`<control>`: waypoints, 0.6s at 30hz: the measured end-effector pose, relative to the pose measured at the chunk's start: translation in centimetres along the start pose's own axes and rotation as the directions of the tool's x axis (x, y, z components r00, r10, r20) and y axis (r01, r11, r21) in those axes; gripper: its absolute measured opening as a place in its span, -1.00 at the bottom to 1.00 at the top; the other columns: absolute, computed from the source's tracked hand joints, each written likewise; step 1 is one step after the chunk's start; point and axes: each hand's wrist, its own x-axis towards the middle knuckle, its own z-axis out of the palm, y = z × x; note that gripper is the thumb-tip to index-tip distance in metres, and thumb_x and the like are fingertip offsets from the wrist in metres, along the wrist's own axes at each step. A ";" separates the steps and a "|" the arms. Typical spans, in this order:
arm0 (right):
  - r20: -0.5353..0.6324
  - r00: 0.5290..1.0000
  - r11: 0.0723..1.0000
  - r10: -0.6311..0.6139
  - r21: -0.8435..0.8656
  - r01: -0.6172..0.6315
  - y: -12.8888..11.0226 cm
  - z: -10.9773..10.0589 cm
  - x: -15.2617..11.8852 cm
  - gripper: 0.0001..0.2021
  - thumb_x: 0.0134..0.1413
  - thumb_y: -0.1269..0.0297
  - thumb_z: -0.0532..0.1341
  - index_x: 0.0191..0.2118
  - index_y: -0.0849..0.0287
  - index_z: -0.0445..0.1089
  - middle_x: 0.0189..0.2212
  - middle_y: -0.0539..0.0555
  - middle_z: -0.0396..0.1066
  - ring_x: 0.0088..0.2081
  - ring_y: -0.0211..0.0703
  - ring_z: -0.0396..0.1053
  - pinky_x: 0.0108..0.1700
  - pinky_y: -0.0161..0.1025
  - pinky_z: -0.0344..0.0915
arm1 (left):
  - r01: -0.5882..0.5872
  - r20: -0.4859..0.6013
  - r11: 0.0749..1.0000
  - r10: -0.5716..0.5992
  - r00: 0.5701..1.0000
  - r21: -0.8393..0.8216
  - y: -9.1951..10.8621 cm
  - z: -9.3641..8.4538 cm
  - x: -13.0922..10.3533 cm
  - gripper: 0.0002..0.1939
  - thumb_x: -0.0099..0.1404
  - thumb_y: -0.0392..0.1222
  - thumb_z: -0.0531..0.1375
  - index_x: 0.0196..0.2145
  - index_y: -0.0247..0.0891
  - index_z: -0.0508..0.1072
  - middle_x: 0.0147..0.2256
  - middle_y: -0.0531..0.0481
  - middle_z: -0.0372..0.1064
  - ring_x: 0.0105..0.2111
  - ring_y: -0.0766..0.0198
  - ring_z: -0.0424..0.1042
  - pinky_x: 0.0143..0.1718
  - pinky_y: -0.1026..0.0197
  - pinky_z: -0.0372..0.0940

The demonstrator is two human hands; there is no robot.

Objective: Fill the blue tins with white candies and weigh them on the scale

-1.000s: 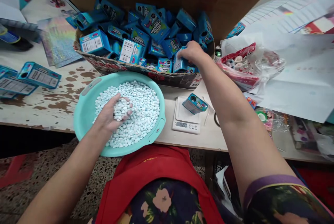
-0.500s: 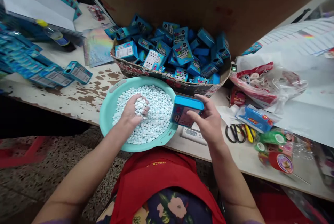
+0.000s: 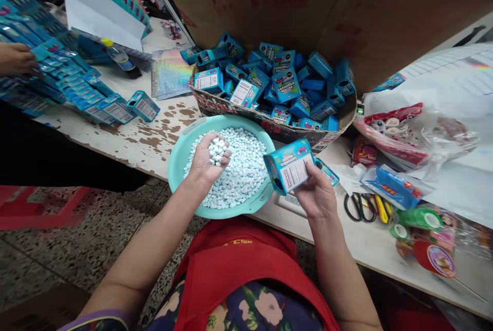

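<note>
My left hand (image 3: pixel 205 162) is cupped palm up over the turquoise basin (image 3: pixel 176 169), its fingers curled round a handful of small white candies (image 3: pixel 217 150). Beneath it, loose candies (image 3: pixel 241 179) of the same kind fill much of the basin. My right hand (image 3: pixel 319 191) grips a blue printed candy box (image 3: pixel 290 166) just above the basin's right rim. The box lies tilted, its white label panel facing me; what is inside it cannot be seen. Partly covered by that hand and box is a white digital scale (image 3: pixel 288 203). Another blue box (image 3: pixel 327 171) shows just beyond my right fingers.
Behind the basin stands a carton (image 3: pixel 246 110) heaped with blue boxes. Rows of blue boxes (image 3: pixel 77 89) and a bottle (image 3: pixel 121 59) are at left, where another person's hand (image 3: pixel 15 58) reaches in. Scissors (image 3: pixel 360 207), tape rolls (image 3: pixel 421 218) and plastic bags (image 3: pixel 416 135) lie at right.
The box in my right hand has turned, so its label panel now faces me. My left hand keeps its handful of candies. The view has swung left, bringing another person's hand in.
</note>
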 end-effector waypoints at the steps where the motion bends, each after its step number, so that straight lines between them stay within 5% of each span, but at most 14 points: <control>1: 0.012 0.999 0.999 0.048 0.020 -0.048 0.5 -0.8 -0.7 -0.67 -0.19 0.01 0.44 -0.30 0.05 0.49 -0.31 0.03 0.59 -0.22 -0.02 0.56 -0.13 0.00 0.52 | 0.008 -0.015 1.000 -0.008 1.000 0.000 -0.3 -0.6 0.1 -0.85 0.14 -0.24 0.23 -0.40 -0.24 0.27 -0.56 0.09 0.24 -0.67 0.42 0.25 -0.75 0.44 0.06; 6: 0.005 0.992 0.992 0.126 -0.004 -0.126 1.6 -3.7 -5.0 -0.69 -0.13 -0.08 0.39 -0.32 0.01 0.52 -0.33 0.07 0.60 -0.08 0.10 0.55 0.01 0.18 0.47 | 0.002 -0.049 0.999 -0.001 0.999 0.035 -0.9 -1.8 0.5 -0.89 0.17 -0.24 0.19 -0.40 -0.25 0.28 -0.55 0.08 0.24 -0.65 0.42 0.25 -0.73 0.44 0.05; 9: -0.111 0.983 0.989 -0.143 -0.058 0.138 -0.7 -5.6 -6.3 -0.71 -0.03 -0.08 0.31 -0.22 -0.07 0.52 -0.19 0.07 0.59 0.01 0.11 0.50 0.07 0.22 0.42 | 0.016 -0.049 0.998 -0.014 0.999 0.053 -1.0 -1.7 0.5 -0.92 0.21 -0.24 0.15 -0.41 -0.25 0.28 -0.56 0.08 0.24 -0.66 0.41 0.25 -0.74 0.44 0.05; 12: -0.265 0.849 0.883 -0.456 -0.257 0.393 -3.1 -8.3 -6.6 -0.59 -0.24 0.18 0.45 -0.16 -0.07 0.48 -0.19 0.01 0.56 -0.06 0.07 0.52 0.11 0.18 0.37 | 0.024 -0.049 0.998 -0.021 0.999 0.058 -1.1 -1.7 0.6 -0.91 0.24 -0.24 0.12 -0.42 -0.25 0.28 -0.56 0.07 0.24 -0.66 0.41 0.24 -0.74 0.44 0.05; 15: -0.360 0.831 0.891 -0.424 -0.331 0.311 -3.9 -11.6 -7.3 -0.50 -0.42 0.34 0.49 -0.20 0.00 0.46 -0.31 -0.03 0.53 -0.23 -0.03 0.53 0.03 0.10 0.42 | 0.039 -0.063 0.998 -0.036 0.997 0.051 -1.2 -1.9 0.7 -0.90 0.26 -0.25 0.11 -0.42 -0.25 0.28 -0.55 0.06 0.25 -0.65 0.41 0.25 -0.73 0.44 0.08; 18: -0.436 0.822 0.927 -0.366 -0.251 0.279 -3.3 -14.2 -8.8 -0.61 -0.26 0.19 0.42 -0.18 -0.02 0.46 -0.20 0.02 0.55 -0.20 -0.01 0.54 -0.01 0.16 0.45 | 0.042 -0.082 0.998 -0.037 0.996 0.054 -1.2 -2.2 0.9 -0.89 0.28 -0.25 0.11 -0.43 -0.24 0.29 -0.55 0.06 0.24 -0.64 0.41 0.25 -0.73 0.44 0.09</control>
